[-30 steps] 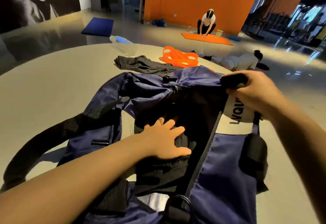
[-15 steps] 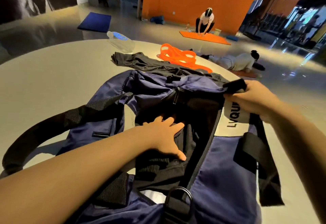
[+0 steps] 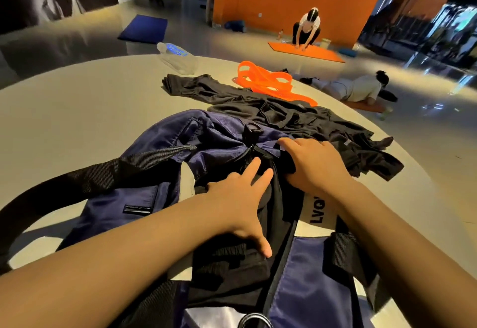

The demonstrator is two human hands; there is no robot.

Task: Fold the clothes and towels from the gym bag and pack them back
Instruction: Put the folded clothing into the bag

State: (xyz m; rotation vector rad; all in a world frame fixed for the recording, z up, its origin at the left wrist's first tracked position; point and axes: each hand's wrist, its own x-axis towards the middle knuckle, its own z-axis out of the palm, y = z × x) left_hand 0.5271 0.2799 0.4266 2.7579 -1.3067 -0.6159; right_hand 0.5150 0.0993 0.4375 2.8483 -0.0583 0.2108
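A navy gym bag (image 3: 144, 204) with black straps lies open on the round table in front of me. Black folded clothing (image 3: 232, 268) sits inside its opening. My left hand (image 3: 240, 204) lies flat with spread fingers on that clothing, pressing it down. My right hand (image 3: 315, 162) rests at the far end of the opening beside the zipper, its fingers curled over the bag's edge and black fabric. More black clothes (image 3: 296, 118) lie loose on the table just beyond the bag.
An orange resistance band (image 3: 265, 80) and a clear water bottle (image 3: 178, 56) lie at the table's far side. The table edge (image 3: 413, 173) curves close on the right. Beyond are two people on mats on the floor.
My right hand let go of the bag's black handle and moved left and forward to the far end of the opening. The left hand slid slightly further into the bag.
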